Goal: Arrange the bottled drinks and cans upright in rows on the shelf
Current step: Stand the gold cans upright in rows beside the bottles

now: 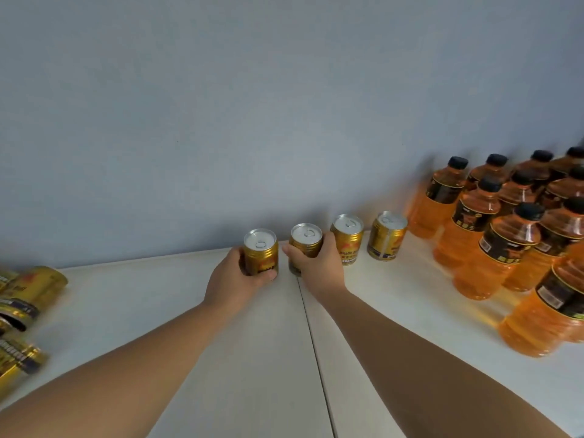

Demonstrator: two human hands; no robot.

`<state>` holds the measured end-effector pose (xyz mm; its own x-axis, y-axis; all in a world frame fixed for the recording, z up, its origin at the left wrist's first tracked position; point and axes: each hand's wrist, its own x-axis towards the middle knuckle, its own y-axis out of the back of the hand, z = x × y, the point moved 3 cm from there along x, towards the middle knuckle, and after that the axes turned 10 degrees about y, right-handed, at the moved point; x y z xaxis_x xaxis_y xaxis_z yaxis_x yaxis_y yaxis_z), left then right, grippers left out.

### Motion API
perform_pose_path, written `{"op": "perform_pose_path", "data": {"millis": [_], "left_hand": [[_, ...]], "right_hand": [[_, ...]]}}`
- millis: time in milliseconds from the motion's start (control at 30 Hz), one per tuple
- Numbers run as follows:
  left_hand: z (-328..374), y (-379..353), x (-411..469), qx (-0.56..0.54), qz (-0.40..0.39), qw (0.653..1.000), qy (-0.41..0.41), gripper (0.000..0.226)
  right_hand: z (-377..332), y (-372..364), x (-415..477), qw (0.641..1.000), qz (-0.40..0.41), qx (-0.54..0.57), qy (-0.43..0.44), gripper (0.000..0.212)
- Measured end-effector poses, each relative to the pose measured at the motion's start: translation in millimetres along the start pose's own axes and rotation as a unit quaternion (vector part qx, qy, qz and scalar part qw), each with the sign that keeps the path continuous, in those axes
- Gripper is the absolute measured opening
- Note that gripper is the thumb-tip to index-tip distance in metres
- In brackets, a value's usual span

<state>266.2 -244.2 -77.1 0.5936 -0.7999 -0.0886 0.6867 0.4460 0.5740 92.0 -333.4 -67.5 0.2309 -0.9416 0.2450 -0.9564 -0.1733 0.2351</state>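
upright cans (347, 238) left of bottles (493, 245)

Both the left hand (232, 281) and right hand (317, 265) are bare, forearms too.

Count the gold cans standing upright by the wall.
4, in a row: leftmost can in the left hand, second can in the right hand, third can and fourth can further right.

- A plain blue-grey wall (284, 105) fills the upper part of the view, matte and unpatterned.
- Its tone is uneven: darker toward the top and left, paler toward the lower right.
- A soft shadow band (202, 241) lies along the wall's foot near the middle.
- A tiny dark speck (403, 143) sits right of centre, too small to identify.
- The wall's lower edge slants, low at left and rising rightward.
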Motion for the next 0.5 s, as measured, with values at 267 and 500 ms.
{"op": "perform_pose_path", "data": {"millis": [267, 500], "left_hand": [[-5.5, -2.5, 10.8, 0.011, 0.010, 1.000, -0.024, 0.071], [-5.2, 4.0, 12.5, 0.002, 0.010, 1.000, -0.004, 0.072]], "right_hand": [[8.5, -6.8, 7.1, 0.999, -0.038, -0.034, 0.015, 0.071], [-1.1, -10.3, 13.3, 0.995, -0.082, -0.044, -0.035, 0.071]]}}
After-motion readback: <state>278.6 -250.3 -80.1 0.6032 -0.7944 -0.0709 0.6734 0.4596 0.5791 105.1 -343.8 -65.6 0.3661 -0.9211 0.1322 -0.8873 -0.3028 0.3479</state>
